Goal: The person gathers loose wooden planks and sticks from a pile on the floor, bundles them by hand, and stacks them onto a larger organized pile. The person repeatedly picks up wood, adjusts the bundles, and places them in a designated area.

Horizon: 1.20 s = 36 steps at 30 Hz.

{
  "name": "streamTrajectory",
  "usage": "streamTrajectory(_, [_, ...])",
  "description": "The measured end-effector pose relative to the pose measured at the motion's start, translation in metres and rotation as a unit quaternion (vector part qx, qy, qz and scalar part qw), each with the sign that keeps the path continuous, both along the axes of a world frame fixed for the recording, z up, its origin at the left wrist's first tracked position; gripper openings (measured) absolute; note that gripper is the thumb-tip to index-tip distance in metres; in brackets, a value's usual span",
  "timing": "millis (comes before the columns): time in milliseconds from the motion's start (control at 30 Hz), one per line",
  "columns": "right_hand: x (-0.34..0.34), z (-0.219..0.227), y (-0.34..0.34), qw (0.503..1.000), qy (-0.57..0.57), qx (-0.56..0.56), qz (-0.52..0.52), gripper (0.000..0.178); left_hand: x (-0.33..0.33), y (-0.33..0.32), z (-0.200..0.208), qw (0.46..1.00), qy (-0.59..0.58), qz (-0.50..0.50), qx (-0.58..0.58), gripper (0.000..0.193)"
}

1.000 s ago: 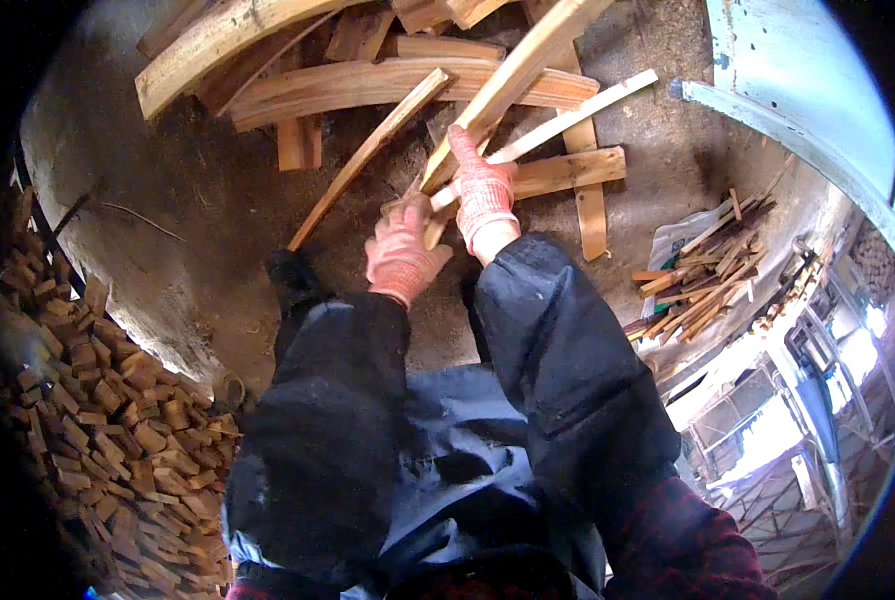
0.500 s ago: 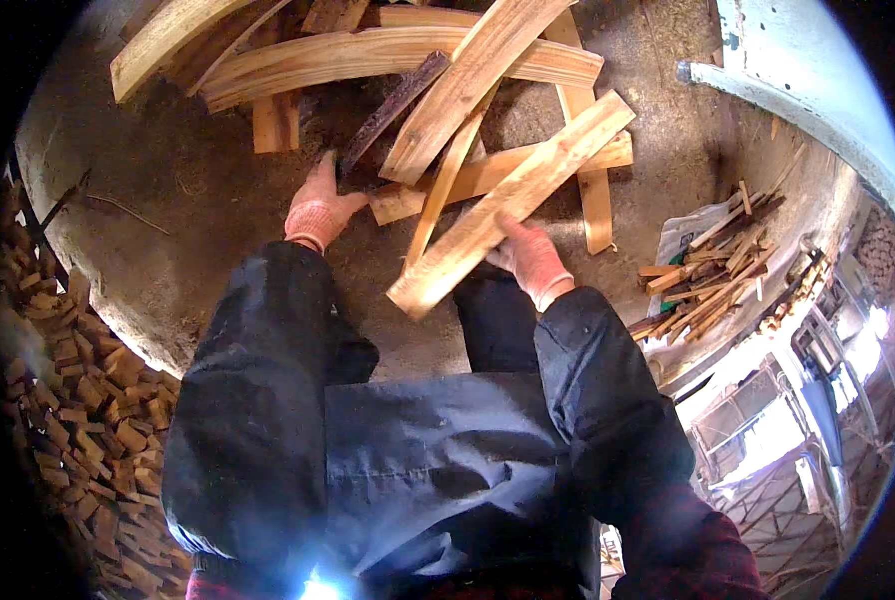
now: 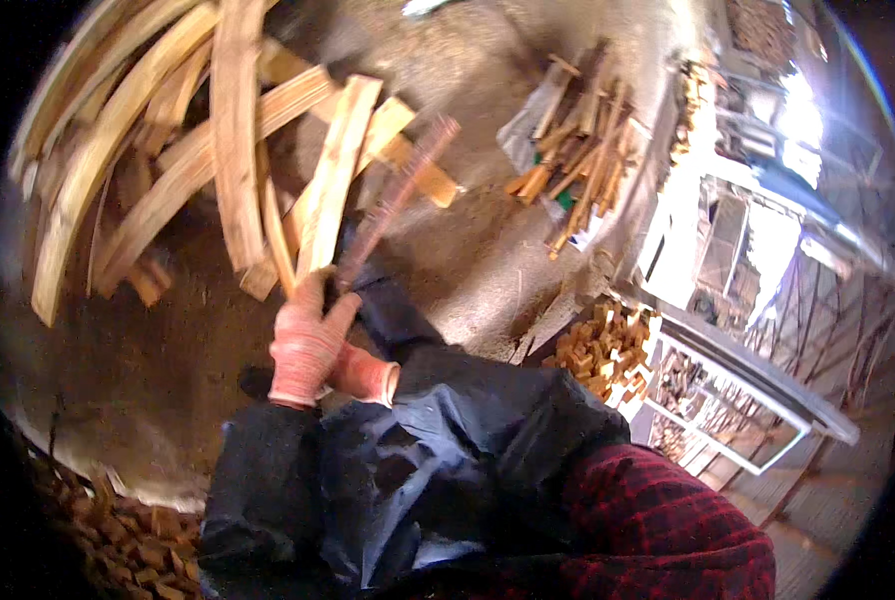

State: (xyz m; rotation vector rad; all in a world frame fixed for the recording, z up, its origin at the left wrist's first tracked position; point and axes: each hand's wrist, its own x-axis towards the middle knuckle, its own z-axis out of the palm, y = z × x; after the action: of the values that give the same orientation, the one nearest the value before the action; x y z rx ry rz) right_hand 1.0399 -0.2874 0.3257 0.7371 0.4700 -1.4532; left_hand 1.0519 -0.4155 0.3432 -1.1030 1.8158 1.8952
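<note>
My left hand [image 3: 306,340], in a pinkish-orange knit glove, is closed around the lower end of a thin, dark, bark-edged wood strip [image 3: 400,200]. The strip slants up to the right and is smeared by motion. My right hand [image 3: 366,376], gloved alike, sits just behind and below the left one; its fingers are hidden. Just beyond my left fingertips lies a pale straight board [image 3: 338,175], leaning across other pieces. Left of it lies a broad curved board [image 3: 236,140], over a long curved plank [image 3: 198,165].
More curved planks [image 3: 103,180] are heaped at the far left. A bundle of thin sticks [image 3: 593,150] lies on the floor to the right. Stacked wood blocks [image 3: 603,350] stand near a metal frame [image 3: 758,465]. Another block pile [image 3: 133,540] is at lower left.
The view has swung to the right. My left hand has picked up the dark strip. My right hand has let go of the pale board and come over beside the left.
</note>
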Motion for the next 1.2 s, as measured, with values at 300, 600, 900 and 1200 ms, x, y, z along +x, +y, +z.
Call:
streamTrajectory(300, [-0.204, 0.060, 0.140, 0.776, 0.514, 0.275, 0.242, 0.022, -0.045, 0.038, 0.050, 0.993, 0.033, -0.110, -0.024, 0.061])
streamTrajectory(600, [-0.463, 0.087, 0.231, 0.210, 0.628, 0.499, 0.559, 0.026, 0.017, -0.005, 0.021, 0.965, -0.214, -0.082, -0.126, 0.066])
streamTrajectory(900, [-0.300, -0.066, 0.073, 0.317, 0.756, 0.129, 0.558, 0.033, -0.006, -0.080, -0.086, 0.939, -0.232, -0.015, -0.253, 0.096])
streamTrajectory(1200, [-0.105, -0.252, -0.003, 0.760, 0.488, 0.348, 0.250, 0.082, -0.042, -0.098, -0.175, 0.968, -0.007, 0.249, -0.031, 0.042])
